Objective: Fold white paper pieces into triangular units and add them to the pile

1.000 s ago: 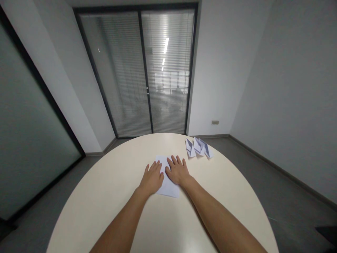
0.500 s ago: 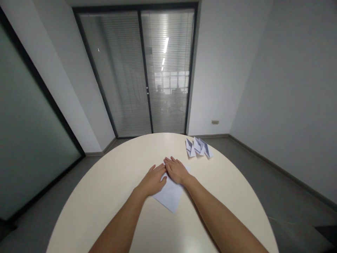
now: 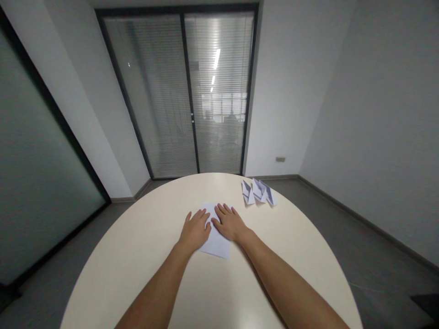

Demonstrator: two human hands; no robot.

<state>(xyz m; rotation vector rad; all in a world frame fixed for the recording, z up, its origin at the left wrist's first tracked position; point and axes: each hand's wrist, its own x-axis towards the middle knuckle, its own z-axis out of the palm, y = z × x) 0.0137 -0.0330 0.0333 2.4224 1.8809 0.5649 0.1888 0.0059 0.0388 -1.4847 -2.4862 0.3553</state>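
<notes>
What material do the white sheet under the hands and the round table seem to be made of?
The sheet looks like thin matte white paper: it lies flat with sharp corners under the left hand and right hand. The table shows a smooth cream top with faint sheen, probably laminate or painted wood.

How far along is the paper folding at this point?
Done, by the look of it: three folded paper pieces lie together at the far right of the round table. In hand: a white sheet lies flat under the left hand and right hand, both pressing palms down. Left: this sheet shows no finished shape yet.
</notes>
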